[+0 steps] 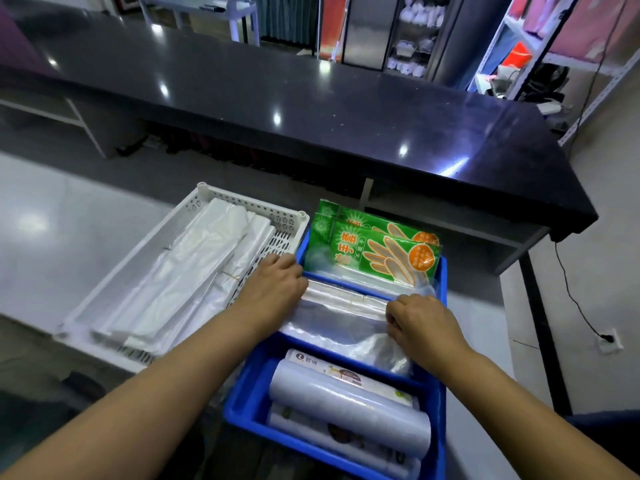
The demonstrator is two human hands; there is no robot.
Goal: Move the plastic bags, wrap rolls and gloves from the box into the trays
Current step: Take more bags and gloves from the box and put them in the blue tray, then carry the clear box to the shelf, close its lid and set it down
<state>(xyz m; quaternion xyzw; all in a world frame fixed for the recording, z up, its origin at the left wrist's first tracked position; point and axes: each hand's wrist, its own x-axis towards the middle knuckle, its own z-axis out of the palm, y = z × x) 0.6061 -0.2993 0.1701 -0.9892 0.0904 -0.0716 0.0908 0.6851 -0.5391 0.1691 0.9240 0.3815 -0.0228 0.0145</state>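
A bundle of clear plastic bags point(341, 315) lies across a blue tray point(442, 271), and both hands hold it. My left hand point(275, 284) grips its left end, my right hand point(420, 322) its right end. Behind the bundle, green packs of gloves point(384, 251) lean in the same blue tray. A nearer blue tray point(247, 393) holds wrap rolls point(349, 398) lying side by side. To the left, a white perforated tray point(214, 195) holds folded white plastic bags point(194, 282). No box is in view.
The trays rest on a light counter point(52, 244). A long black glossy countertop point(311, 109) runs across behind them. Metal shelving with goods point(540, 43) stands at the far right. A cable and wall socket point(607, 339) are on the right.
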